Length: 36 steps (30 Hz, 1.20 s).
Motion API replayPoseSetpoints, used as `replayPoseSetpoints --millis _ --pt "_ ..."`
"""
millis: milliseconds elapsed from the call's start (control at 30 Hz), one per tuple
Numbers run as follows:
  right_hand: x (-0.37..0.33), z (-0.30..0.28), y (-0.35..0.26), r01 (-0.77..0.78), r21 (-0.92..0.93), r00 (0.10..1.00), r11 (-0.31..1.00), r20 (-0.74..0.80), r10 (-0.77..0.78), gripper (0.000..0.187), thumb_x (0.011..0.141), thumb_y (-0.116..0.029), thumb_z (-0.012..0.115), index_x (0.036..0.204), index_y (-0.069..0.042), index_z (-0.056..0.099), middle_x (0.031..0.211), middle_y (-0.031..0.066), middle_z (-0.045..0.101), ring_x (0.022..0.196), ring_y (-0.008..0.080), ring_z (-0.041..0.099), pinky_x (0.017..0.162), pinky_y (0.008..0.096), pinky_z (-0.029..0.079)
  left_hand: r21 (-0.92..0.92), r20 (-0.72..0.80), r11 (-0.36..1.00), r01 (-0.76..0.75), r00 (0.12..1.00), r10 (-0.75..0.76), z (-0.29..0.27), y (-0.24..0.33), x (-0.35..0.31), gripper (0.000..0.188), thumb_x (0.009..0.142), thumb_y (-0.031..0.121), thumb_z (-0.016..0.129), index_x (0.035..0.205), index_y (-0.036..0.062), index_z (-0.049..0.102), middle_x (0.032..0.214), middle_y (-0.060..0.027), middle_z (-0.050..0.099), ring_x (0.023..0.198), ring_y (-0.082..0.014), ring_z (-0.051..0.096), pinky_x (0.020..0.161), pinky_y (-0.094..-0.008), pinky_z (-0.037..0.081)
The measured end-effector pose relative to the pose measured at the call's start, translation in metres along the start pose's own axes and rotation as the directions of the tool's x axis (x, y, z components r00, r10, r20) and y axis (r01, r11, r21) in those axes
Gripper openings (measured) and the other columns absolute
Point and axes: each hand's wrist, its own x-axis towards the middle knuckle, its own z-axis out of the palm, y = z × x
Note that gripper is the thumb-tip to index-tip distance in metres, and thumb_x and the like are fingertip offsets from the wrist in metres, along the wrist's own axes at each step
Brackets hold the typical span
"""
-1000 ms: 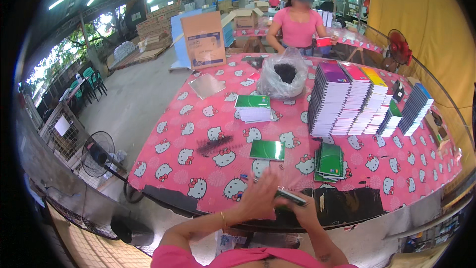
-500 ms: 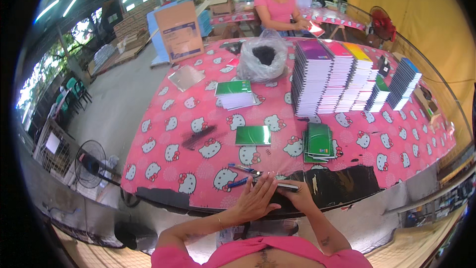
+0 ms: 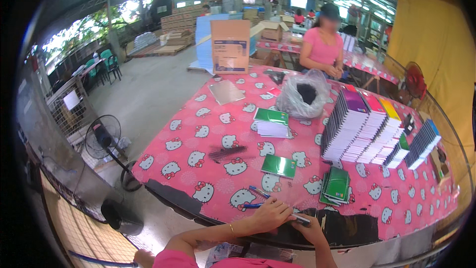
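Close to the table's near edge, my two hands meet over a slim black-and-white object [image 3: 301,220] seen nearly edge-on; its kind is unclear. My right hand [image 3: 312,231] grips its right end, the fingers wrapped around it. My left hand [image 3: 270,215] lies palm down with bent fingers at its other end. Beside the left fingers are blue-handled pliers [image 3: 252,206], their head hidden by the hand. Just beyond, a green notebook [image 3: 279,166] lies flat. A small pile of green spiral notebooks [image 3: 337,184] is to its right.
Tall stacks of spiral notebooks [image 3: 349,126] stand at the right. Farther back are a green-topped stack [image 3: 271,123], a clear plastic bag [image 3: 300,99] with black contents and a cardboard box [image 3: 230,47]. Loose black wire coils [image 3: 228,154] lie left. A person [image 3: 322,47] stands beyond the table.
The view has swung up and left, so the table appears lower and farther right. My left hand's flat fingers have bent. The person across no longer shows the red-and-white item in hand.
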Motion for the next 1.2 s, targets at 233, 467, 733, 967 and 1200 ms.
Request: replayPoseSetpoints --millis 233,467,733,967,1200 --pt "0.016 -0.036 -0.026 0.043 0.126 0.998 0.991 -0.044 -0.038 0.037 0.098 -0.031 0.062 0.120 -0.001 0.066 0.098 0.0026 0.068 0.092 0.0109 0.062 0.080 0.0278 0.050 -0.176 0.393 0.909 0.378 0.873 -0.287 -0.004 -0.004 0.010 0.030 0.098 0.037 0.058 0.098 0.0081 0.063 0.081 -0.0072 0.063 0.080 -0.0259 0.064 0.077 -0.0412 0.044" --pt "0.109 -0.086 -0.079 0.333 0.196 0.804 0.922 -0.570 -0.169 0.039 0.098 -0.023 0.061 0.133 -0.007 0.058 0.105 0.0033 0.068 0.095 0.0131 0.063 0.075 0.0255 0.048 -0.012 0.065 0.979 0.204 0.977 -0.203 0.046 -0.018 -0.008 0.029 0.099 0.035 0.055 0.090 0.0084 0.059 0.077 -0.0080 0.060 0.076 -0.0286 0.061 0.075 -0.0437 0.045" --pt "0.186 -0.045 -0.123 0.366 0.085 0.921 0.927 -0.177 -0.348 0.053 0.099 -0.015 0.057 0.150 -0.009 0.043 0.100 0.0058 0.067 0.085 0.0126 0.064 0.074 0.0248 0.048 -0.092 0.030 0.977 0.192 0.981 -0.190 0.051 -0.017 -0.005 0.030 0.099 0.034 0.055 0.086 0.0075 0.061 0.080 -0.0091 0.061 0.080 -0.0288 0.062 0.078 -0.0434 0.045" --pt "0.257 0.018 -0.301 0.437 0.103 0.856 0.893 0.257 -0.449 0.067 0.105 -0.024 0.050 0.162 -0.017 0.016 0.096 0.0089 0.068 0.079 0.0125 0.062 0.069 0.0280 0.053 -0.102 0.105 0.964 0.246 0.966 -0.235 0.045 -0.019 -0.011 0.026 0.097 0.031 0.059 0.087 0.0071 0.058 0.079 -0.0098 0.059 0.081 -0.0280 0.061 0.078 -0.0422 0.044" --pt "0.289 0.045 -0.311 0.250 0.329 0.869 0.911 0.340 -0.361 0.078 0.105 -0.034 0.053 0.162 -0.019 0.001 0.098 0.0104 0.069 0.077 0.0126 0.063 0.069 0.0291 0.052 -0.120 0.026 0.970 0.214 0.977 -0.212 0.048 -0.017 -0.008 0.025 0.098 0.030 0.058 0.088 0.0075 0.057 0.079 -0.0091 0.057 0.079 -0.0265 0.059 0.078 -0.0412 0.043"
